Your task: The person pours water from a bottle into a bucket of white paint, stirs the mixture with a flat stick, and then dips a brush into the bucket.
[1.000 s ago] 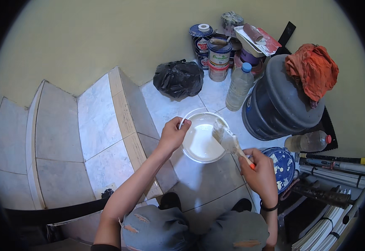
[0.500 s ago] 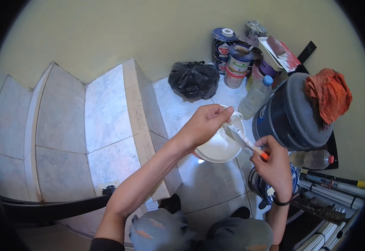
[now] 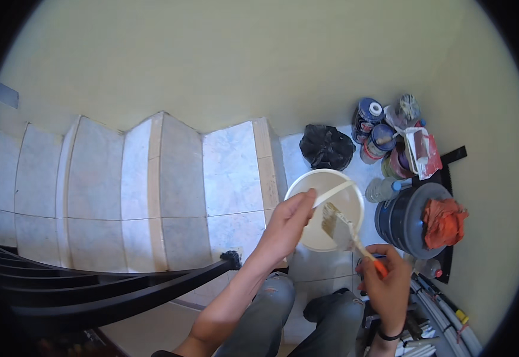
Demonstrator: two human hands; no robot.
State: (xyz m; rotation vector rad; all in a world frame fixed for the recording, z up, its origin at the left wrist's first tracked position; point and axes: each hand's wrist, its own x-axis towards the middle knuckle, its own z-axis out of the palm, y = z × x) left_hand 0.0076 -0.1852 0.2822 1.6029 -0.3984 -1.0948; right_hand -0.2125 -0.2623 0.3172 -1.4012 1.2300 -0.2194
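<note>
A paintbrush [image 3: 341, 229] with an orange-ended handle is gripped by my right hand [image 3: 387, 285]. Its pale, paint-smeared bristles point up and left over the mouth of a white bucket [image 3: 360, 217]. My left hand [image 3: 287, 225] is closed on the bucket's flat white handle [image 3: 334, 193], which slants across the opening from fingers to far rim. The bucket's inside looks cream-white; how much paint it holds I cannot tell. Bristles and left fingers are apart.
Tiled stairs [image 3: 233, 172] rise on the left beside a black railing [image 3: 152, 285]. A black plastic bag [image 3: 327, 147], paint cans [image 3: 382, 137], a blue-capped bottle [image 3: 383, 189] and a dark drum [image 3: 399, 217] topped with orange cloth [image 3: 445, 223] stand beyond and right. Long pipes [image 3: 447, 318] lie lower right.
My view has shifted, showing more stairs and railing. The bucket looks larger and its handle is now raised in my left hand. The brush has swung away from my left fingers, bristles over the bucket.
</note>
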